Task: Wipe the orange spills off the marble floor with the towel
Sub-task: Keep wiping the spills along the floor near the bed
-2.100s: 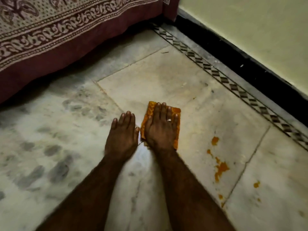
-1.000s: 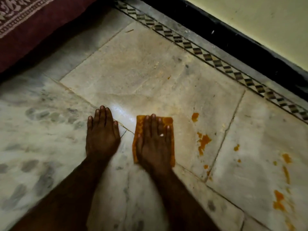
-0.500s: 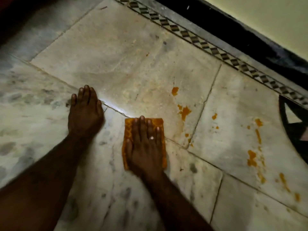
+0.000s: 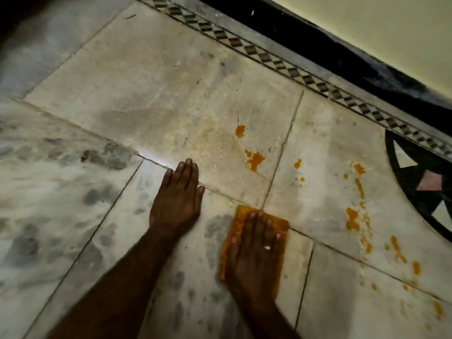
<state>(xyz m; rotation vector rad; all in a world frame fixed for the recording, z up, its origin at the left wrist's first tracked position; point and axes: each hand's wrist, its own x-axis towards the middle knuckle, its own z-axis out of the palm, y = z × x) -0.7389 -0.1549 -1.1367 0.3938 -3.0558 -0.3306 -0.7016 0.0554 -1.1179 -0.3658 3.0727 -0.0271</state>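
My right hand (image 4: 254,255) lies flat, fingers straight, pressing a folded orange-stained towel (image 4: 238,221) onto the marble floor (image 4: 156,94). My left hand (image 4: 178,199) rests flat on the bare floor to the left of the towel, holding nothing. Orange spills lie beyond the towel: a blot (image 4: 255,159) and a small spot (image 4: 240,130) on the tile ahead, and a long trail of splashes (image 4: 353,217) on the tile to the right. The towel is mostly hidden under my right hand.
A checkered inlay border (image 4: 288,67) runs diagonally along a black skirting (image 4: 342,59) and pale wall (image 4: 367,25) at the upper right. A black circular floor inlay (image 4: 415,192) sits at the right edge. Grey-veined tiles (image 4: 49,192) spread to the left.
The view has swung right and away from the bed. My right hand has slid the towel toward me and rightward across the tile joint; my left hand has shifted right, closer to the towel.
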